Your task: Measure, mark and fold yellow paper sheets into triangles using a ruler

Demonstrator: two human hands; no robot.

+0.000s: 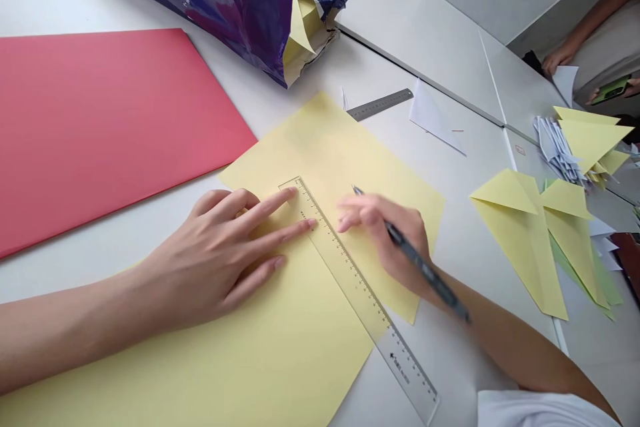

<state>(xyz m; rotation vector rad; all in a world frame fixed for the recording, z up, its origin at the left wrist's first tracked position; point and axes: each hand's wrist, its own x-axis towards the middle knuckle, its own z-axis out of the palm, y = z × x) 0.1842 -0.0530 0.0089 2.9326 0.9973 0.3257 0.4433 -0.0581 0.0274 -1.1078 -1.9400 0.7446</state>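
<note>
My left hand lies with fingers spread, two fingertips pressing on the upper end of a clear plastic ruler. The ruler slants down to the right across yellow paper, its lower end reaching past the paper onto the white table. My right hand is closed around a dark pen, just right of the ruler, slightly blurred. The pen's tip points up and left over another part of the yellow paper. Whether the tip touches the paper, I cannot tell.
A red board lies at left. Behind is a torn blue package holding yellow paper. A metal ruler and white paper piece lie beyond. Folded yellow papers are at right; another person's hand is at upper right.
</note>
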